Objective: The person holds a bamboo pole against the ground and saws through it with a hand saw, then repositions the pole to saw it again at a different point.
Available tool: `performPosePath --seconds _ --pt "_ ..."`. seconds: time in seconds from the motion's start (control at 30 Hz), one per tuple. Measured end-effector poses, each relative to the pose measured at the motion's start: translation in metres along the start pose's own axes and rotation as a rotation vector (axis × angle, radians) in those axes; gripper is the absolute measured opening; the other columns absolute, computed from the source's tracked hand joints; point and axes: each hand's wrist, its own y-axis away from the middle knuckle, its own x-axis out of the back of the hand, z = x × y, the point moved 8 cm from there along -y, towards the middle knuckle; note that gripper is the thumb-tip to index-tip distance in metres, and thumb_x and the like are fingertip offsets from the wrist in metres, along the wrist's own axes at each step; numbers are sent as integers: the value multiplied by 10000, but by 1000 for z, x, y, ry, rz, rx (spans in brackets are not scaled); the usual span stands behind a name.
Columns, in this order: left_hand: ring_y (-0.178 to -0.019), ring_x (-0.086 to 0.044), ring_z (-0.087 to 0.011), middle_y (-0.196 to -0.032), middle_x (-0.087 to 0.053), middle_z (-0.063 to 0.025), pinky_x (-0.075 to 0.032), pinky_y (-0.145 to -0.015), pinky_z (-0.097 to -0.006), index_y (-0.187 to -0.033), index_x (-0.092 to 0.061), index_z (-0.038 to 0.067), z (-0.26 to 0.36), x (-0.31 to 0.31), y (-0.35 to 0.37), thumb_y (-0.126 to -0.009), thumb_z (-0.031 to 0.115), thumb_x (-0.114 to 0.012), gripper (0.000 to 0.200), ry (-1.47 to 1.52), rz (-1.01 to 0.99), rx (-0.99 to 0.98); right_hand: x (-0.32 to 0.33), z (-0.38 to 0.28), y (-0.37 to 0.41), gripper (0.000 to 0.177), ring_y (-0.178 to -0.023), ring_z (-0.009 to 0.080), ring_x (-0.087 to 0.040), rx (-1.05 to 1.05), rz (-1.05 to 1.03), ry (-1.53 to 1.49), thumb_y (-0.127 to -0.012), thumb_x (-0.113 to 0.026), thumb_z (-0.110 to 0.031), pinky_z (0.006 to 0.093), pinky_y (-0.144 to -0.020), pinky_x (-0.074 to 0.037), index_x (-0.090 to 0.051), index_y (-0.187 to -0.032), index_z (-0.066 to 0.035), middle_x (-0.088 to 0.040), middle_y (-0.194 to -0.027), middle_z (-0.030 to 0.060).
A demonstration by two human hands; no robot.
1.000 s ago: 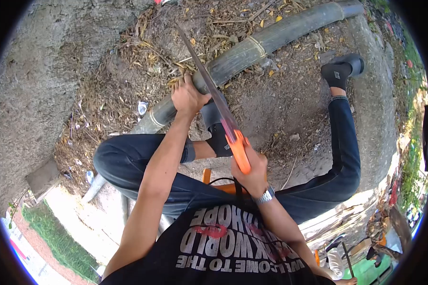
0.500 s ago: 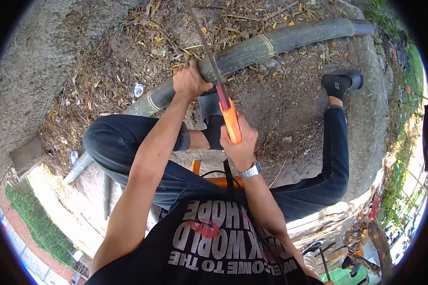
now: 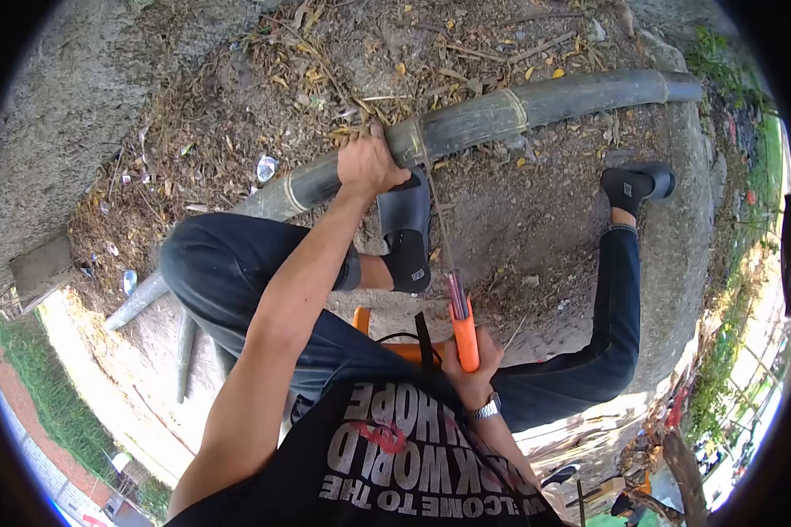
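Observation:
A thick green bamboo pole (image 3: 475, 119) lies across the ground, its pale node rings showing. My left hand (image 3: 368, 162) is wrapped over the pole, just left of a node ring. In my right hand (image 3: 473, 358) is the orange handle of a saw (image 3: 464, 338), held close to my body. The thin saw blade (image 3: 444, 215) runs up from the handle, and its far end meets the pole just right of my left hand. A grey slipper (image 3: 402, 206) on my foot is beneath the pole, beside my left hand.
My other foot in a grey slipper (image 3: 659, 180) rests at the right. Thinner poles (image 3: 185, 356) lie at the lower left. An orange seat (image 3: 404, 351) is under me. Dry leaves, a crumpled plastic piece (image 3: 266, 168) and a concrete block (image 3: 42, 263) are around.
My right hand has pulled the saw back toward my body, so less of the blade reaches past the pole. My left hand stays on the pole. The view has shifted slightly.

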Motion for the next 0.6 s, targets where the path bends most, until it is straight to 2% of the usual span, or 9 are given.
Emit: performPosePath --seconds 0.07,0.13,0.2,0.27,0.33,0.43,0.47,0.53,0.6 --pt "-1104 -735 -387 -1196 -736 -231 -586 -987 -430 -1351 -592 -22 -7 -17 20 -591 472 -940 971 40 -43 68 0 6 13 70 -500 270 -614 -80 30 -36 -800 -693 -8 360 -551 -504 -641 -846 -20 -604 -646 105" --pt "-1166 -708 -393 -1252 -711 -243 -558 -1040 -426 -1358 -584 -23 5 -4 16 -588 476 -936 983 -52 217 -51 -39 7 -59 161 -551 295 -694 -86 16 -145 -793 -748 -46 393 -571 -555 -692 -942 -15 -659 -667 141" --pt "-1226 -680 -380 -1287 -694 -244 -522 -1096 -436 -1374 -570 -30 -1 -5 15 -594 489 -931 1004 1 112 -32 -65 -6 -120 156 -551 294 -694 -29 67 -139 -792 -763 -55 391 -564 -551 -671 -911 -13 -647 -660 143" --pt "-1214 -684 -380 -1279 -697 -242 -500 -1116 -438 -1347 -574 -35 0 -3 3 -604 477 -928 970 17 -48 -11 -59 3 -105 140 -546 292 -690 -62 46 -146 -791 -756 -42 388 -561 -547 -663 -892 -16 -640 -654 139" --pt "-1175 -701 -382 -1232 -716 -239 -505 -1109 -437 -1309 -587 -24 6 6 -3 -613 484 -930 927 -34 149 -92 -25 2 -58 117 -537 290 -679 -99 20 -138 -793 -743 -27 385 -556 -539 -645 -857 -20 -628 -644 135" --pt "-1113 -721 -389 -1152 -734 -245 -503 -1096 -437 -1256 -600 -32 2 -8 7 -605 544 -931 930 4 102 -11 2 -5 -24 109 -530 288 -672 -162 -28 -122 -797 -732 -23 383 -550 -532 -636 -849 -18 -619 -642 135" --pt "-1113 -721 -389 -1152 -734 -245 -503 -1096 -437 -1256 -600 -32 -1 -11 7 -605 544 -931 930 -7 100 -14 -4 -3 -33 108 -528 285 -670 -197 -7 -148 -798 -727 -20 381 -549 -529 -635 -856 -16 -618 -643 136" --pt "-1086 -727 -385 -1117 -742 -232 -504 -1088 -437 -1226 -615 -29 6 -11 15 -606 575 -921 918 -58 250 -46 -50 -17 -112 140 -541 346 -658 -34 44 -122 -802 -750 -28 398 -532 -513 -651 -901 -19 -625 -661 142" --pt "-1083 -730 -375 -1097 -745 -221 -512 -1080 -436 -1213 -625 -26 -4 -5 13 -617 589 -902 900 7 216 -27 -67 -24 -124 140 -550 377 -649 -3 33 -137 -811 -758 -36 417 -534 -506 -648 -896 -25 -626 -665 148"
